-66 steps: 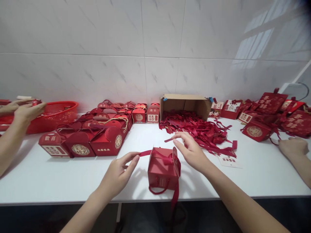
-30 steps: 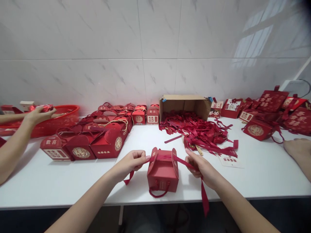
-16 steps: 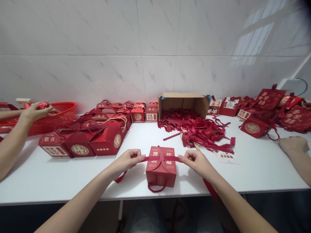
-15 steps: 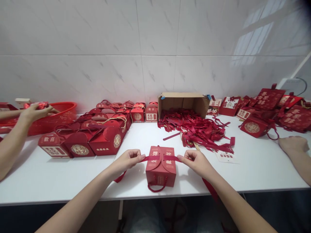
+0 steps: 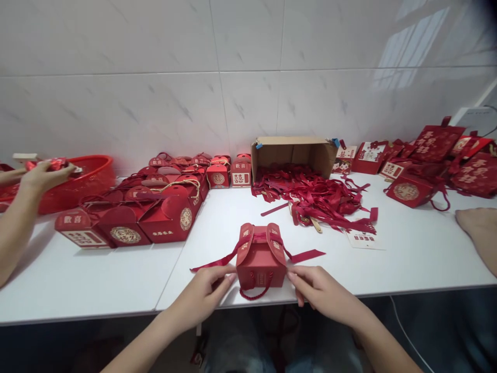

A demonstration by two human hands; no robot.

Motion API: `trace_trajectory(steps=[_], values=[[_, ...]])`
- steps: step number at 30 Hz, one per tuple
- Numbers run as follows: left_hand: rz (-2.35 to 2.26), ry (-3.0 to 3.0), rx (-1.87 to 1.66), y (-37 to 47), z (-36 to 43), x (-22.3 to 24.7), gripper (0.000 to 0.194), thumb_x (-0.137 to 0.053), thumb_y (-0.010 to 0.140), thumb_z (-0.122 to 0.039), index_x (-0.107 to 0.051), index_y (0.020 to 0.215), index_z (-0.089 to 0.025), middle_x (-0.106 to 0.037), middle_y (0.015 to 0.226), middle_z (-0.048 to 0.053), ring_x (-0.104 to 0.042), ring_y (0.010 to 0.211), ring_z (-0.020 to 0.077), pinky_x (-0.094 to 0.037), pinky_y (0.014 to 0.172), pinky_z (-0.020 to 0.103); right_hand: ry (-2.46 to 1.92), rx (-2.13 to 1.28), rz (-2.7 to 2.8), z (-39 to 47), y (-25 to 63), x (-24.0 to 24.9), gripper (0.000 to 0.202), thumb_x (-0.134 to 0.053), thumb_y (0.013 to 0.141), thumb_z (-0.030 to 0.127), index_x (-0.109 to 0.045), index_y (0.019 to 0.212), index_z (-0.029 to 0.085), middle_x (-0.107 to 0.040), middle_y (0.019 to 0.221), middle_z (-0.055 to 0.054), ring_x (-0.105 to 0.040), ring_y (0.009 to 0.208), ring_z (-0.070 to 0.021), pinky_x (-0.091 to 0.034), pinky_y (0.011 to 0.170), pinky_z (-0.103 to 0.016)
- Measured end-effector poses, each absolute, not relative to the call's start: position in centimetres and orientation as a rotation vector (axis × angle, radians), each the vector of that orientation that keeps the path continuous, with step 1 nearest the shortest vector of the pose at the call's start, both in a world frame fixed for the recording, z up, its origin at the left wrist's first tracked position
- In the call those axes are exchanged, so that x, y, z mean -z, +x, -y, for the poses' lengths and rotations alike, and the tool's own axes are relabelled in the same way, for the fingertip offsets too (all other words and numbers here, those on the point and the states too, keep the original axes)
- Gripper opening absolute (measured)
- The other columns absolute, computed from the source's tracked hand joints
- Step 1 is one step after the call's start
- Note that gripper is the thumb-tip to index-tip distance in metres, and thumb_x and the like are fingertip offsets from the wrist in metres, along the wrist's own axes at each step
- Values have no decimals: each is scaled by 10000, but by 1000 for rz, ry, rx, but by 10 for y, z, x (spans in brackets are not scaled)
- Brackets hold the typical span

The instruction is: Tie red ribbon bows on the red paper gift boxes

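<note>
A red gift box (image 5: 261, 267) stands upright near the front table edge, its two rounded top flaps tilted up with a gap between them. A dark red ribbon (image 5: 306, 256) runs through the flaps, its loose ends spreading to both sides. My left hand (image 5: 207, 290) is at the box's left side, fingertips at its wall, thumb and forefinger apart. On the right side my right hand (image 5: 320, 290) has its fingertips at the box's wall, fingers loosely stretched. Neither hand holds the ribbon. A twisted cord handle (image 5: 254, 297) hangs at the box's front.
Rows of red gift boxes (image 5: 161, 220) stand left. An open cardboard carton (image 5: 293, 141) spills a heap of ribbons (image 5: 322, 199). Red bags (image 5: 438, 147) lie right. Another person's hand (image 5: 44, 178) holds something red by a red basin (image 5: 87, 181); another hand (image 5: 476, 220) rests right.
Both hands have let go of the ribbon ends and moved down to the box's sides. The flaps, nearly closed before, now stand up and apart. The view has shifted slightly.
</note>
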State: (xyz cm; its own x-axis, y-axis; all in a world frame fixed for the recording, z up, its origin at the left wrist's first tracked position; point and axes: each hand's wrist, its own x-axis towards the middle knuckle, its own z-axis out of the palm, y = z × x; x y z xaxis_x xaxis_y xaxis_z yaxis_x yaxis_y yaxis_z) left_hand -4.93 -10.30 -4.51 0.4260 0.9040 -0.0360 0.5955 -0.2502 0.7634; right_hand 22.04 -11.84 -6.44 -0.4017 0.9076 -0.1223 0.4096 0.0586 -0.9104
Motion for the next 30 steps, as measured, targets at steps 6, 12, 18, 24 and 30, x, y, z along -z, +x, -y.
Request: trace_trajectory(steps=[6,12,18,24,30], values=[[-1467,1795,-701,-51,89,53,465,-463,834,-430,-502,1247,-220,-647,784,26,-561,734,199,-413,714,300,-1381,-1453,1439,101,212,79,630,-348,864,574,-292,1351,178,-572,549,37,-403,406,-101,-334,431,-217],[-1097,1150,-1356,-53,77,50,565,-588,779,-312,-402,1312,-290,-585,987,21,-572,863,164,-441,687,255,-879,-1296,781,87,202,83,362,-554,809,484,-504,1074,242,-587,934,-2,-496,574,-60,-369,467,-177],[-791,821,-1483,-53,71,37,246,-660,747,-262,-642,985,-200,-598,758,0,-548,631,92,-441,529,181,-620,-1220,513,79,203,61,174,-685,742,342,-604,839,223,-545,767,42,-538,634,-72,-451,550,-188],[-743,768,-1632,-55,63,18,119,-687,717,-278,-649,743,-168,-639,739,-6,-546,594,92,-452,489,188,-620,-1097,549,74,219,40,131,-746,680,277,-657,724,191,-610,707,34,-546,612,-61,-485,595,-190],[-834,1066,-1755,-55,64,-17,165,-719,683,-281,-696,798,-165,-673,770,18,-553,618,94,-446,508,182,-717,-910,818,71,228,17,192,-759,655,245,-697,834,212,-652,711,24,-557,573,-73,-480,570,-213]])
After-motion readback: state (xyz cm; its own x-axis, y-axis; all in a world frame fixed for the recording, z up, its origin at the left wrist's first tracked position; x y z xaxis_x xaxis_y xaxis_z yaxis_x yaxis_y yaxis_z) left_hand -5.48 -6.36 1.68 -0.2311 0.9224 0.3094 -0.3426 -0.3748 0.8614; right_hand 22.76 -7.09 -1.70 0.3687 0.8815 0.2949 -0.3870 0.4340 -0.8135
